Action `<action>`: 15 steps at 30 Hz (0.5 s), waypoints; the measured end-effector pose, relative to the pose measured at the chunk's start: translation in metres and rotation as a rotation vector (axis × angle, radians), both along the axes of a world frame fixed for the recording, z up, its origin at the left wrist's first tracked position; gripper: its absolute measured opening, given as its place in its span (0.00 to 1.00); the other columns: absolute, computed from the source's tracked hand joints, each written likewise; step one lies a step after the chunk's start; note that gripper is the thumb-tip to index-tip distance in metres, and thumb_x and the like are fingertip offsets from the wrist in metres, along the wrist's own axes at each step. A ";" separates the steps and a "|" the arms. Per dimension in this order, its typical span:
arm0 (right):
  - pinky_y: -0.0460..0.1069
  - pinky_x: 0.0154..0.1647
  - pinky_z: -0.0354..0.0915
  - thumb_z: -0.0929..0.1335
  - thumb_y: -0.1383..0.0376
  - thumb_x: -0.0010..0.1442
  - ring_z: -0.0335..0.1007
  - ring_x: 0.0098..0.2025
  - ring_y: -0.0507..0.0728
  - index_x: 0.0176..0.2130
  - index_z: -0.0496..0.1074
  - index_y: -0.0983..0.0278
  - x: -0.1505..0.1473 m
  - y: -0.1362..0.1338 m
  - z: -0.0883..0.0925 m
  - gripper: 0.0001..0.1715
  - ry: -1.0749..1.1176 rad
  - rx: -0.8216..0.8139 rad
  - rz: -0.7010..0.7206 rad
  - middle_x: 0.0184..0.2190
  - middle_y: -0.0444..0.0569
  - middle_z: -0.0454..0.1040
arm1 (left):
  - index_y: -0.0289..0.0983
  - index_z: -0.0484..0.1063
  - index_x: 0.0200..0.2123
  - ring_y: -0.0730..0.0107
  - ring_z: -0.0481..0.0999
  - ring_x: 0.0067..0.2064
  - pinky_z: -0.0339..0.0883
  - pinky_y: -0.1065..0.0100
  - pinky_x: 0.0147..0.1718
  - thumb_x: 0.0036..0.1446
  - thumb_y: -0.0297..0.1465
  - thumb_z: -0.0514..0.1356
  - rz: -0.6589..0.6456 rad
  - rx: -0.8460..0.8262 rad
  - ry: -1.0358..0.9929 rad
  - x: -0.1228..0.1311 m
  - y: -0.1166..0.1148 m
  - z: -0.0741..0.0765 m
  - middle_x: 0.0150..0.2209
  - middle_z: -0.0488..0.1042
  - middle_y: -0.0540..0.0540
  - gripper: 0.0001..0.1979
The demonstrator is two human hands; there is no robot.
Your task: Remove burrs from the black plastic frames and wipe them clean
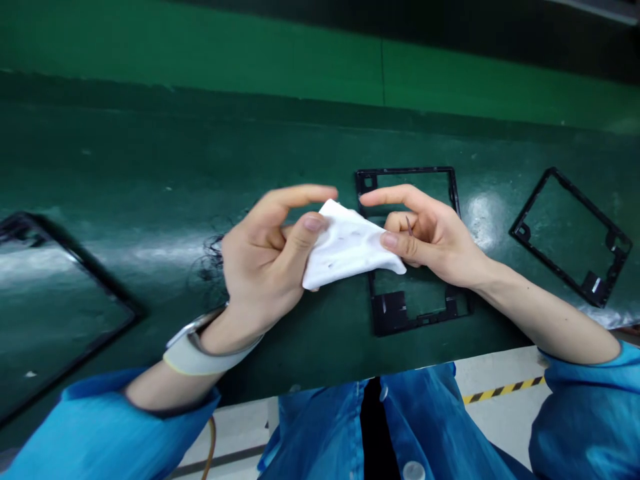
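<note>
A white cloth (350, 243) with a few small dark marks is stretched between my two hands above the table. My left hand (273, 250) pinches its left side between thumb and fingers, the index finger held out straight. On the right, my right hand (425, 233) grips the cloth's other corner with the thumb, its index finger also extended. A thin dark sliver shows by the right fingers; what it is I cannot make out. Below the hands lies a black rectangular frame (390, 313) with an open middle, partly hidden by the right hand and the cloth.
Another black frame (570, 283) lies tilted at the right, and a third black frame (100, 283) is cut off at the left. Thin black shavings (213, 260) lie beside my left hand. The green table (300, 353) ends just in front of my body.
</note>
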State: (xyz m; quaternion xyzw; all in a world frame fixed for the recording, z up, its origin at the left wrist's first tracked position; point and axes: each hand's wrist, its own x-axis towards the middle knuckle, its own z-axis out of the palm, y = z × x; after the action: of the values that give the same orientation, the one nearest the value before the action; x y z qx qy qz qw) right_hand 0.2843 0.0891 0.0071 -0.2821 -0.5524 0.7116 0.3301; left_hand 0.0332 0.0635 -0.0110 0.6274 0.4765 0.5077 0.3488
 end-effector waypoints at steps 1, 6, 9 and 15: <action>0.41 0.26 0.56 0.75 0.66 0.75 0.61 0.26 0.44 0.68 0.66 0.68 -0.001 0.000 0.001 0.29 0.030 -0.031 -0.006 0.27 0.31 0.69 | 0.44 0.84 0.61 0.88 0.65 0.20 0.52 0.75 0.16 0.78 0.49 0.67 0.015 0.023 -0.017 -0.001 0.001 -0.002 0.40 0.86 0.53 0.20; 0.41 0.25 0.56 0.78 0.63 0.74 0.62 0.27 0.43 0.60 0.78 0.66 -0.006 -0.004 0.007 0.20 0.114 -0.042 -0.088 0.29 0.35 0.73 | 0.46 0.87 0.56 0.75 0.78 0.34 0.74 0.69 0.31 0.82 0.48 0.60 -0.013 0.129 0.155 -0.007 0.004 -0.009 0.47 0.85 0.46 0.19; 0.40 0.27 0.61 0.80 0.62 0.72 0.61 0.26 0.42 0.52 0.84 0.66 -0.008 -0.008 0.010 0.12 0.106 -0.062 -0.117 0.30 0.37 0.76 | 0.44 0.86 0.59 0.50 0.81 0.64 0.81 0.50 0.62 0.75 0.59 0.64 -0.011 0.270 0.267 -0.009 0.002 -0.010 0.62 0.81 0.38 0.28; 0.41 0.37 0.77 0.86 0.62 0.63 0.79 0.34 0.45 0.53 0.87 0.64 -0.007 -0.009 0.006 0.21 0.157 -0.151 -0.100 0.36 0.42 0.85 | 0.47 0.83 0.56 0.51 0.85 0.59 0.80 0.48 0.60 0.69 0.45 0.76 -0.063 0.477 0.376 0.002 -0.006 -0.009 0.57 0.86 0.43 0.17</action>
State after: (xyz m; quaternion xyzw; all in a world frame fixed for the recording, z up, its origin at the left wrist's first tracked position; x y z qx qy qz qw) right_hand 0.2769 0.0805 0.0134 -0.2766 -0.4548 0.7538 0.3853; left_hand 0.0351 0.0578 -0.0204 0.7889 0.3806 0.4691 0.1129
